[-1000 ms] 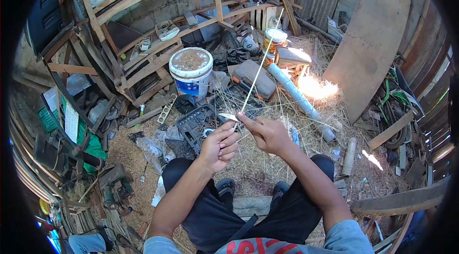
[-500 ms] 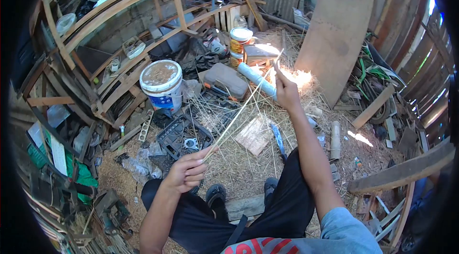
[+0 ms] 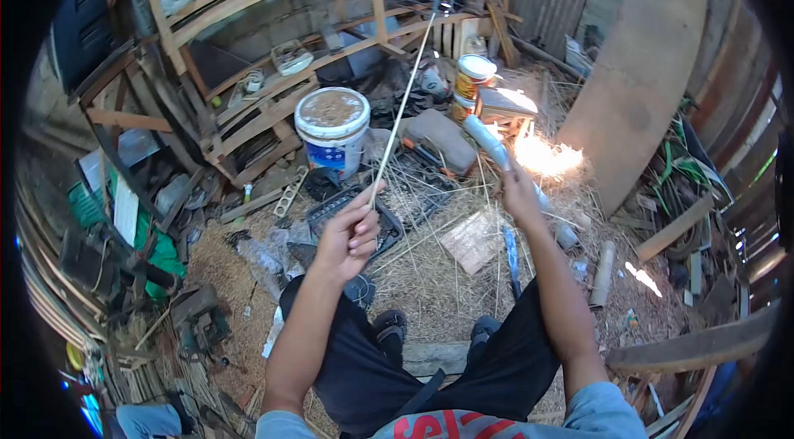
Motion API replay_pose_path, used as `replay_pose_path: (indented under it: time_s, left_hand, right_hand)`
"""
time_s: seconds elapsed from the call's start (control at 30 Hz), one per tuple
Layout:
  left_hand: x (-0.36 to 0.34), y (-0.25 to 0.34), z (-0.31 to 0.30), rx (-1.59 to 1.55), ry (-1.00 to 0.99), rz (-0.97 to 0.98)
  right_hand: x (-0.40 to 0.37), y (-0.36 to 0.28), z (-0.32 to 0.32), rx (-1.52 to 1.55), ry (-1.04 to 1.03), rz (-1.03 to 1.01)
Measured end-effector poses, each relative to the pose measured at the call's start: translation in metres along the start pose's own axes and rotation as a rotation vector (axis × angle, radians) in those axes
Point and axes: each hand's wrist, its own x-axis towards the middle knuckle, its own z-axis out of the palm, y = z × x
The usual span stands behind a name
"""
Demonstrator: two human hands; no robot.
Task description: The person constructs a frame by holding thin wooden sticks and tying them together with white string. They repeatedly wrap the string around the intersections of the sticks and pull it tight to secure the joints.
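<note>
My left hand (image 3: 351, 232) is closed around the lower end of a thin, pale bamboo strip (image 3: 403, 104). The strip points up and away, its far tip in front of the wooden rack. My right hand (image 3: 523, 198) is over a light-blue tube (image 3: 488, 141), its fingers curled; whether they hold anything is hidden. Below that hand, a blue long-handled tool (image 3: 511, 255) leans near my right knee. A flat wooden block (image 3: 472, 239) lies among loose straw-like strips between my hands.
A white bucket (image 3: 332, 126) stands ahead on the left, near a grey tool case (image 3: 442, 140) and an open black case (image 3: 397, 232). Stacked paint cans (image 3: 475, 79) stand farther back. A tall board (image 3: 645, 83) leans at the right. A curved timber (image 3: 695, 346) juts in at lower right.
My left hand has swung the strip more upright, and its far end has left my right hand. My right hand has lowered toward the tube. The view has shifted left.
</note>
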Motion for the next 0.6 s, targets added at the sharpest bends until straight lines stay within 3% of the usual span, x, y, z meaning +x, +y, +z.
replay_pose_path:
  time_s: [0.1,0.17,0.3,0.6]
  left_hand:
    - [0.008,-0.014,0.007,-0.030,0.045,-0.040]
    - [0.012,-0.024,0.010,-0.025,0.089,-0.094]
    - [0.010,-0.032,0.011,-0.066,-0.040,-0.142]
    - [0.001,-0.031,0.008,-0.008,-0.014,-0.188]
  right_hand:
    - [-0.052,-0.054,0.051,-0.030,-0.149,-0.565]
    - [-0.074,-0.066,0.064,-0.311,-0.288,-0.782]
    - [-0.086,-0.072,0.065,-0.403,-0.380,-0.817]
    - [-0.080,-0.073,0.054,-0.584,-0.274,-0.867]
